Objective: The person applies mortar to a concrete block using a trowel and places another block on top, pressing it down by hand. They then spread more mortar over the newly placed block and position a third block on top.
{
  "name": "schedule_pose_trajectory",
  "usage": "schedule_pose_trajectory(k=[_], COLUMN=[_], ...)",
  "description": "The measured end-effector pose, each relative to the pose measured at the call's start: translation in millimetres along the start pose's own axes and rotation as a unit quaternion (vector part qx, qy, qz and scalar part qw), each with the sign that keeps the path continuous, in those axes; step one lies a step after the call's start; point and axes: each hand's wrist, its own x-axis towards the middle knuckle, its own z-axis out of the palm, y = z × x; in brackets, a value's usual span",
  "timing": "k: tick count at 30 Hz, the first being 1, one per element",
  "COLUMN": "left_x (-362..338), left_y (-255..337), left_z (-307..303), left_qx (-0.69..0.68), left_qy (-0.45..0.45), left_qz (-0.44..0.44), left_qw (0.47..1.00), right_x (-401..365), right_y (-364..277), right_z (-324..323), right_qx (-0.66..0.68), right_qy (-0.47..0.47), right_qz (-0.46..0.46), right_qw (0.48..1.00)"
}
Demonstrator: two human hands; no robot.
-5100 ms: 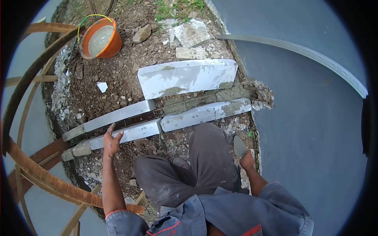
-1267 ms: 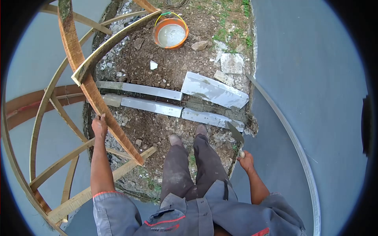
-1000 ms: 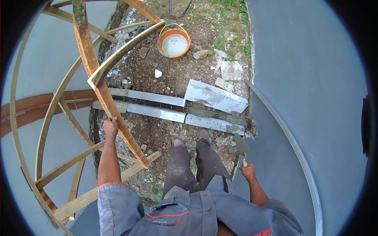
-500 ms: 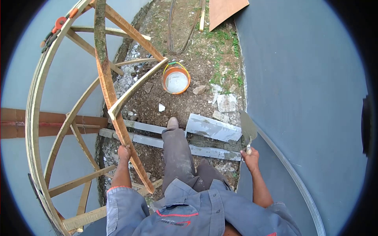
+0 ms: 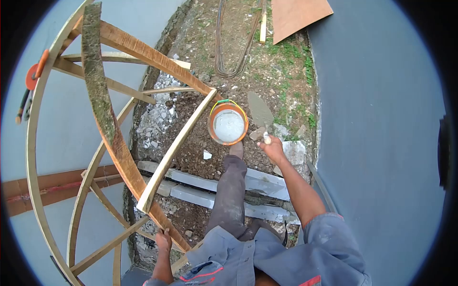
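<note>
My left hand [image 5: 163, 239] is closed round the lower part of a long wooden plank [image 5: 125, 164] of the timber frame at the left. My right hand [image 5: 273, 148] grips the pale handle of a trowel [image 5: 260, 110], whose blade points up and away over the soil. Just left of the trowel stands an orange bucket [image 5: 228, 125] with a yellow handle, holding a pale grey mix. Below the bucket, my shoe [image 5: 236, 149] rests on the ground.
Grey-white blocks [image 5: 191, 195] run in two rows across the trench under my legs. Looped steel rods [image 5: 219, 47] and a brown board [image 5: 298, 19] lie further off. Blue-grey walls flank both sides, the right one [image 5: 377, 119] close by.
My right hand has carried the trowel forward and left, from the blocks by the right wall to beside the bucket. The view has shifted, and my left hand still holds the plank.
</note>
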Motion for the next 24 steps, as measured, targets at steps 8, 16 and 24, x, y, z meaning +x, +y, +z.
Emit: schedule_pose_trajectory(k=[8, 16, 24], left_x=[0, -1, -1], left_y=[35, 35, 41], left_z=[-22, -27, -25], left_qx=[-0.016, 0.032, 0.018], left_qy=[-0.061, -0.091, -0.086], left_qz=[-0.111, -0.164, -0.173], left_qw=[0.992, 0.982, 0.981], right_x=[212, 311, 262], right_y=[-12, 9, -38], right_z=[110, 172, 148], right_qx=[-0.097, -0.099, -0.078], right_qy=[-0.040, -0.088, -0.284], right_qz=[0.023, -0.012, 0.088], right_qw=[0.994, 0.991, 0.952])
